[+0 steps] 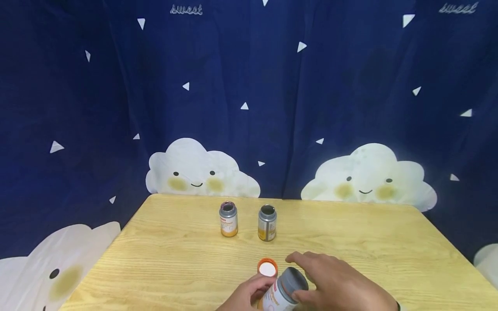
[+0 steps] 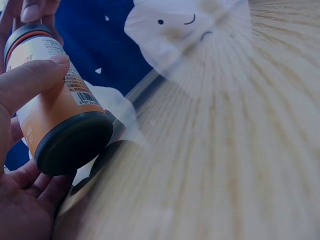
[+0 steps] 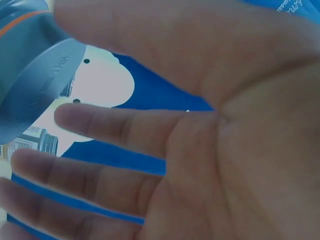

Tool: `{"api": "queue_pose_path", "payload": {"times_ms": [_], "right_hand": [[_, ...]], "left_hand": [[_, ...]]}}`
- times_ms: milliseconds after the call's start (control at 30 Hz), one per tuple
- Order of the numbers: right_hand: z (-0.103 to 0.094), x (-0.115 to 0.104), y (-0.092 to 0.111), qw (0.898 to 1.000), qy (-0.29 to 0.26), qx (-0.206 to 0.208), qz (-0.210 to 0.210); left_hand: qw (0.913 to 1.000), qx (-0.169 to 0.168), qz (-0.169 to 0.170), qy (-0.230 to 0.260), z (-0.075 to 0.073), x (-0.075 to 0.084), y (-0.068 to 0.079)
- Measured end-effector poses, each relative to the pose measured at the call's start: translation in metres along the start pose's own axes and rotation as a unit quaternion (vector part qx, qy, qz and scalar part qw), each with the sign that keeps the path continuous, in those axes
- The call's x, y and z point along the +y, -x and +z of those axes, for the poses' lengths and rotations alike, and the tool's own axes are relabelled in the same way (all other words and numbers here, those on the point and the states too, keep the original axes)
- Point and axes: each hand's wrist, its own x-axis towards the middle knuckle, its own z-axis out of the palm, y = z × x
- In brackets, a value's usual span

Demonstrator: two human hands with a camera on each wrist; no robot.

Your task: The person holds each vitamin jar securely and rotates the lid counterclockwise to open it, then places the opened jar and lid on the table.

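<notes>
My left hand (image 1: pixel 249 293) grips a supplement bottle (image 1: pixel 277 298) with a white and orange label, its thumb across the label in the left wrist view. The bottle leans to the right, and its grey cap (image 1: pixel 293 280) is on, with an orange line under the cap's edge. My right hand (image 1: pixel 334 280) is spread beside that cap, fingers nearly straight. Its thumb is right at the cap's side, while the other fingers stand apart from it, as the right wrist view shows. A loose cap (image 1: pixel 267 268), orange-rimmed with a white inside, lies just beyond my left hand.
Two similar bottles without caps, one on the left (image 1: pixel 228 222) and one on the right (image 1: pixel 267 225), stand upright farther back on the wooden table (image 1: pixel 175 259). Behind the table hangs a dark blue curtain (image 1: pixel 218 86) with clouds and white triangles.
</notes>
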Motion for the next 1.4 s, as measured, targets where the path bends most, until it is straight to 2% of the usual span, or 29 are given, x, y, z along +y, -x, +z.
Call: {"api": "queue_pose_path", "payload": {"times_ms": [267, 467, 633, 800, 1067, 1400], "right_hand": [[0.003, -0.001, -0.003, 0.999, 0.027, 0.021, -0.002], [0.006, -0.006, -0.007, 0.998, 0.035, 0.032, 0.042], [0.008, -0.007, -0.007, 0.998, 0.031, 0.035, 0.046], [0.009, -0.006, -0.007, 0.999, 0.028, 0.036, 0.030], [0.010, -0.004, -0.005, 0.998, 0.031, 0.048, -0.027], [0.006, -0.004, -0.001, 0.998, -0.004, 0.013, -0.069]], "left_hand": [[1.0000, -0.002, -0.003, 0.004, 0.001, 0.001, 0.000], [1.0000, -0.006, -0.001, -0.005, -0.001, 0.002, 0.000], [1.0000, -0.010, 0.000, -0.001, 0.000, 0.001, 0.000], [0.9999, -0.011, 0.003, -0.001, 0.000, 0.000, 0.000], [1.0000, -0.008, -0.004, -0.002, 0.000, -0.002, 0.001], [0.9998, -0.003, -0.020, 0.000, 0.000, 0.002, 0.002]]}}
